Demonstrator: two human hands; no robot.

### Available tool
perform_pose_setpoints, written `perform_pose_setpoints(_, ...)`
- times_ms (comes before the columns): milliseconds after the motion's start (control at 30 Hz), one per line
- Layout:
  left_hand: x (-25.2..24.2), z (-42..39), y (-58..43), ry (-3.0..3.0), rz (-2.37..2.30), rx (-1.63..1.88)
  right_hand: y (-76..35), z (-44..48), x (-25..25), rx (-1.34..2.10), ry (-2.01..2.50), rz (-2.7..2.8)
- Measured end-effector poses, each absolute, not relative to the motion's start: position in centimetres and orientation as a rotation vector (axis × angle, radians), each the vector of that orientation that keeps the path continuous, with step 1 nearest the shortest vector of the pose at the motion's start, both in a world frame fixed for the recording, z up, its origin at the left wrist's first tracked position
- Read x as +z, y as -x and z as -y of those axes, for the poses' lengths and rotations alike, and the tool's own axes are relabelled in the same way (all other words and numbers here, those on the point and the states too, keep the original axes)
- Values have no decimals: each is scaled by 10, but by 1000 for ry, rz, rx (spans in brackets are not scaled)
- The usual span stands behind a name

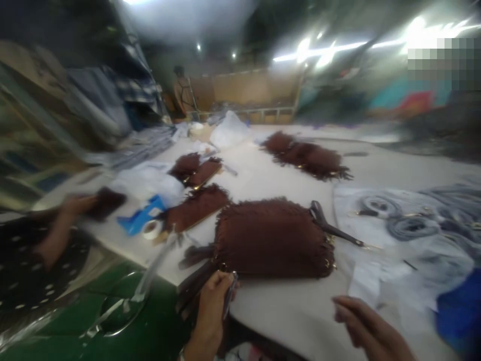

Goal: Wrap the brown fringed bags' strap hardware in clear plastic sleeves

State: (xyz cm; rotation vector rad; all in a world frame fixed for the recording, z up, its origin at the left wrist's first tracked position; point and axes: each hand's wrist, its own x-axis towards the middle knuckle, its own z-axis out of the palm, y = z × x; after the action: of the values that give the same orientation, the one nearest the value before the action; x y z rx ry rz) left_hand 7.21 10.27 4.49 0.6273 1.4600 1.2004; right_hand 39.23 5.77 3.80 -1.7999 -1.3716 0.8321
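A brown fringed bag (274, 240) lies flat on the table in front of me, with gold-coloured rings at its right side. Close to its lower left corner, my left hand (214, 306) is closed on a slim grey metal tool (230, 291), whose exact kind I cannot make out. Dark brown strips (193, 278) hang beside that hand, over the table edge. My right hand (366, 323) is apart from the bag, over the table to its lower right; its fingers are stretched out and hold nothing visible. A dark strap with a metal clip (338, 230) lies at the bag's right.
More brown fringed bags (306, 158) lie on the white table (248, 175). Left are a blue tape dispenser (141, 215) and a white tape roll (151, 229). Coiled grey straps (413, 226) lie on plastic at right. A co-worker's hand (78, 203) holds a dark brown piece.
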Motion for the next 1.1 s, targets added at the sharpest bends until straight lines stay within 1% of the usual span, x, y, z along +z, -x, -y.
perform_pose_setpoints(33, 45, -102, -74, -635, -1455, 1208, -359, -67, 38, 1081, 1661, 1438)
perform_pose_setpoints(100, 43, -101, -75, -634, -1435, 1208, -298, -87, 42, 1336, 1433, 1511)
perform_pose_setpoints(200, 35, -101, -72, -592, -1410, 1191, -239, -115, 49, 1445, 1177, 1582)
perform_pose_setpoints(300, 26, -104, -68, -542, -1420, 1178, -220, -130, 53, 1479, 1044, 1620)
perform_pose_setpoints(500, 21, -106, -67, -504, -1418, 1158, -218, -135, 46, 1443, 1037, 1710)
perform_pose_setpoints(733, 22, -105, -68, -593, -1463, 1226, -212, -139, 52, 1140, 1107, 2010)
perform_pose_setpoints(833, 21, -102, -68, -621, -1472, 1228, -211, -140, 57, 1061, 1153, 2104)
perform_pose_setpoints(1100, 22, -100, -66, -700, -1411, 1206, -210, -147, 59, 1009, 1159, 2245)
